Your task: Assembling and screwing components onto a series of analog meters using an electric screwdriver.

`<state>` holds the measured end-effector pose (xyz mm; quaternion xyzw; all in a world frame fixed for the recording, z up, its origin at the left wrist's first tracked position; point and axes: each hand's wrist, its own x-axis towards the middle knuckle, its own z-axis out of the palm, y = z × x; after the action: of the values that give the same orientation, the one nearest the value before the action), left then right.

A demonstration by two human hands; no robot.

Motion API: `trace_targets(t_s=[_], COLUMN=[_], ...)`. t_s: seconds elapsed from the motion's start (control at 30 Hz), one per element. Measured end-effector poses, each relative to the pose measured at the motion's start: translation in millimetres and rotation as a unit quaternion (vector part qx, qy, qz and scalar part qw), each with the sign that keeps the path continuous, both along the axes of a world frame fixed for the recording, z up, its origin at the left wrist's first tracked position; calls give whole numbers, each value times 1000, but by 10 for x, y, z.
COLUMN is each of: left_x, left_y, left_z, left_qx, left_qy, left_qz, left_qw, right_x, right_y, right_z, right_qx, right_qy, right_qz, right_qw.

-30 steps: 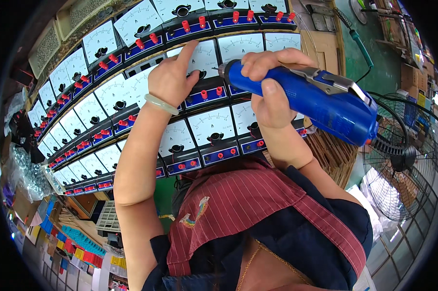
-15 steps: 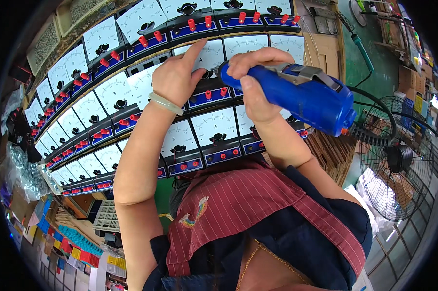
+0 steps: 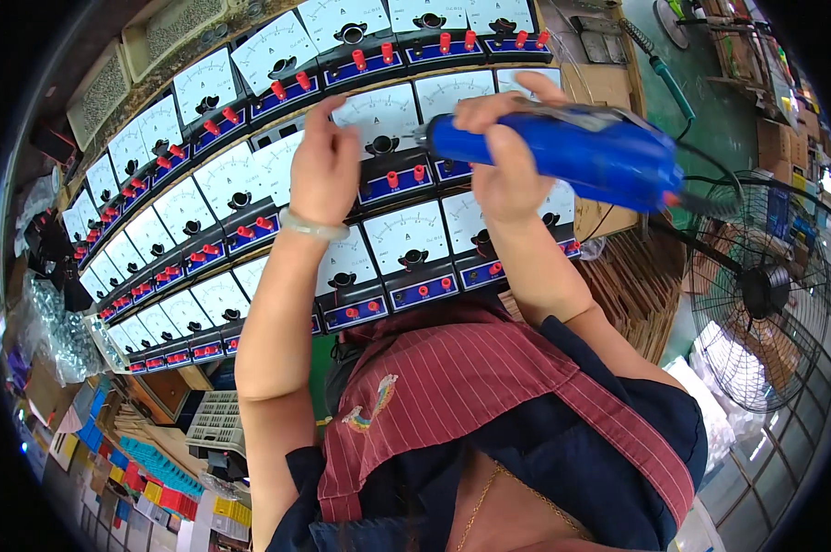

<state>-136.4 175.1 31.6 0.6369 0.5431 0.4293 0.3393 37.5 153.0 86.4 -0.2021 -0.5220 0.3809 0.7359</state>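
1. Right hand (image 3: 503, 170) wraps closed around one blue electric screwdriver (image 3: 562, 152), gripping its barrel near the front end, with the tip pointing left toward a meter.
2. Left hand (image 3: 325, 170) rests with fingers loosely extended against one white-faced panel meter (image 3: 378, 120); it grips nothing, and one pale bangle (image 3: 312, 225) circles its wrist.
3. One black cord (image 3: 710, 198) leaves the rear of the screwdriver to the right.
4. Panel meters (image 3: 222, 198) stand in three curving rows, each with a white dial, a black knob and a blue strip with red terminals; the far-left ones are too small to count surely.
5. The meter under the left hand shows two red terminals (image 3: 404, 177) on its blue strip, just beside the screwdriver tip.
6. One black floor fan (image 3: 765, 294) stands at right, well apart from the hands.
7. One striped red apron (image 3: 461, 396) covers the person's dark top at the lower centre.
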Motion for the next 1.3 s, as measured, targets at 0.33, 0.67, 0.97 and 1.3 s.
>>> trace_targets(t_s=[0.33,0.67,0.97,1.3], left_x=[-517,-416,-535,-473], left_y=[-439,-411,-31,286], left_z=[102,-2,107,-139], left_qx=[-332,-354,-44,58], left_qy=[-394,-526,55,298], left_qz=[-196,-172,-93,-91], left_qw=[834,754,993,948], right_x=[-579,-686,-602,-608], right_y=[-541,-560,-24,169], right_z=[271,343,-52,-303], right_qx=[31,-13,51,-7], right_qy=[21,53,-54,-75], right_qz=[26,27,-52,-46], right_qw=[999,998,996,996])
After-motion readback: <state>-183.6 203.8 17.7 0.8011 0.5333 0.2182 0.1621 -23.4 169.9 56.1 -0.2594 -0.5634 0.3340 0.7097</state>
